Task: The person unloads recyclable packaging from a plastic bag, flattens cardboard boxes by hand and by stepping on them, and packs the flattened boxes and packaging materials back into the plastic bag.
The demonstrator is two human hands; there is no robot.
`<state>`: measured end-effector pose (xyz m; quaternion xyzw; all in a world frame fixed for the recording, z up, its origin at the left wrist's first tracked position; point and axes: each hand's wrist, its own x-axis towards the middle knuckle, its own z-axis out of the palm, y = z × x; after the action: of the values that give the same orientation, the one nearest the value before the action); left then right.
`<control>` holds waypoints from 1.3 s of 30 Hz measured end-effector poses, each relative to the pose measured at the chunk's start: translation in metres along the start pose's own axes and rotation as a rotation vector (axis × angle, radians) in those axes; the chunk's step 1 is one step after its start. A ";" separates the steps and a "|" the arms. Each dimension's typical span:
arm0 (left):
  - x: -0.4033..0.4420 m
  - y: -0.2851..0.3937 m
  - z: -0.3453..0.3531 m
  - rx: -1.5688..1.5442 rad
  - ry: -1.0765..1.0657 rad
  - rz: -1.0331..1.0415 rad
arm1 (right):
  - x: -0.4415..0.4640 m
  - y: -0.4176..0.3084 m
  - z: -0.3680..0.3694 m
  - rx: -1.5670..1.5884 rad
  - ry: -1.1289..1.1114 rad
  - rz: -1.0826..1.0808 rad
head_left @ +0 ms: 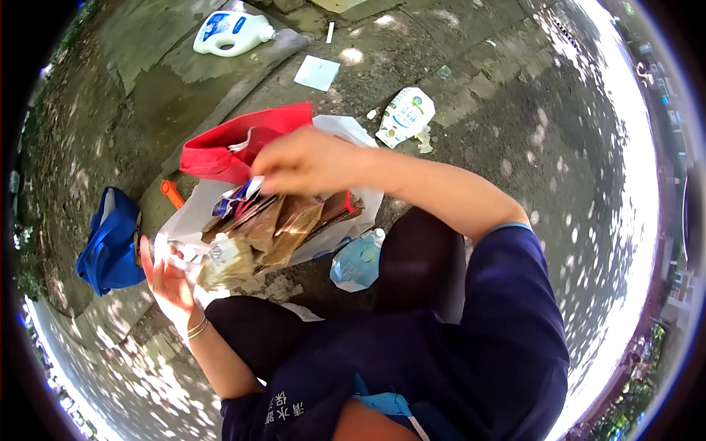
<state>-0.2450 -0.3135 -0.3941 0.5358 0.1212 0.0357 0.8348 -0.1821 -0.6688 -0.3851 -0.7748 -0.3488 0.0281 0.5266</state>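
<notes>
A white woven-looking bag [197,209] lies with its mouth toward me, stuffed with flattened brown cardboard [268,231] and a crumpled clear plastic piece [224,264]. My left hand [173,283] is at the bag's near left edge, thumb and fingers pinching its white rim, some fingers stretched upward. Over the bag's opening, my right hand [305,163] is closed and slightly blurred. At its fingertips is a crumpled blue, red and white wrapper [239,198], resting against the cardboard. Just behind that hand is a red fabric bag [220,151].
A blue cloth bag [110,246] lies left, near an orange handle-like piece [172,193]. A light-blue clear bottle [357,263] sits by my knee. Farther off are a white detergent jug [234,33], a white paper square [317,73] and a white-green pouch [406,117].
</notes>
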 end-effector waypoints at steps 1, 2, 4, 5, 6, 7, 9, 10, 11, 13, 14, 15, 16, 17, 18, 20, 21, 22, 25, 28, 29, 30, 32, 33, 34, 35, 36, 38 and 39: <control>0.003 -0.003 -0.004 -0.025 -0.026 0.024 | -0.019 -0.001 -0.029 0.061 0.207 0.192; 0.003 -0.005 -0.002 -0.025 -0.058 0.031 | -0.039 0.038 -0.052 0.121 0.476 0.181; 0.002 -0.008 0.000 -0.015 -0.092 0.041 | -0.093 0.102 -0.103 0.219 0.896 0.627; 0.004 -0.011 -0.004 0.003 -0.091 0.028 | -0.134 0.153 -0.116 0.249 1.030 0.798; 0.005 -0.012 -0.006 0.022 -0.090 0.015 | -0.177 0.201 -0.117 0.244 1.154 0.970; 0.003 -0.010 -0.004 -0.035 -0.164 -0.064 | -0.228 0.267 -0.121 0.188 1.016 1.286; 0.003 -0.013 0.010 0.044 -0.007 -0.027 | -0.276 0.309 -0.106 -0.039 0.880 1.598; 0.003 -0.014 0.013 0.056 -0.003 -0.023 | -0.276 0.297 -0.097 0.015 0.934 1.638; 0.001 -0.014 0.014 0.109 0.001 -0.014 | -0.271 0.286 -0.090 0.071 0.985 1.678; -0.001 -0.014 0.017 0.194 0.018 0.003 | -0.266 0.308 -0.080 -0.090 1.018 1.747; -0.003 -0.014 0.019 0.210 0.034 -0.002 | -0.262 0.318 -0.076 -0.274 1.056 1.808; -0.004 -0.013 0.021 0.227 0.050 -0.007 | -0.257 0.321 -0.077 -0.257 1.046 1.803; -0.006 -0.014 0.025 0.214 0.057 -0.003 | -0.250 0.320 -0.083 -0.193 0.980 1.798; -0.008 -0.014 0.030 0.230 0.085 -0.018 | -0.243 0.318 -0.087 -0.132 0.914 1.790; -0.008 -0.014 0.031 0.235 0.094 -0.023 | -0.232 0.315 -0.085 -0.198 0.977 1.760; -0.011 -0.013 0.035 0.249 0.110 -0.056 | -0.244 0.332 -0.083 -0.076 1.020 1.684; -0.013 -0.013 0.041 0.254 0.114 -0.049 | -0.243 0.332 -0.083 0.033 1.069 1.610; -0.014 -0.015 0.047 0.248 0.115 -0.053 | -0.242 0.331 -0.077 0.003 1.238 1.565; -0.015 -0.015 0.050 0.257 0.119 -0.057 | -0.246 0.351 -0.077 0.294 1.477 1.236; -0.014 -0.020 0.049 0.258 0.169 0.011 | -0.233 0.333 -0.083 0.372 1.439 1.012; -0.016 -0.019 0.053 0.258 0.178 0.011 | -0.229 0.325 -0.083 0.414 1.409 0.851; -0.019 -0.018 0.061 0.246 0.170 0.013 | -0.215 0.311 -0.089 0.422 1.304 0.764; -0.020 -0.017 0.055 0.229 0.137 -0.003 | -0.170 0.283 -0.099 0.476 1.090 0.706; -0.020 -0.017 0.051 0.227 0.145 0.002 | -0.148 0.281 -0.101 0.482 0.969 0.692; -0.020 -0.016 0.049 0.257 0.128 -0.010 | -0.126 0.287 -0.102 0.451 0.857 0.690; -0.018 -0.015 0.047 0.288 0.112 -0.018 | -0.101 0.294 -0.104 0.420 0.744 0.682; -0.018 -0.016 0.046 0.285 0.151 -0.016 | -0.073 0.299 -0.103 0.211 0.647 0.735; -0.021 -0.014 0.041 0.261 0.046 -0.040 | -0.024 0.322 -0.104 -0.193 0.423 0.802; -0.020 -0.016 0.029 0.266 -0.015 -0.057 | -0.009 0.326 -0.100 -0.184 0.417 0.776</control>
<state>-0.2585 -0.3496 -0.3937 0.6385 0.1340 -0.0083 0.7578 0.0191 -0.8200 -0.6163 -0.8810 0.0799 0.0357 0.4650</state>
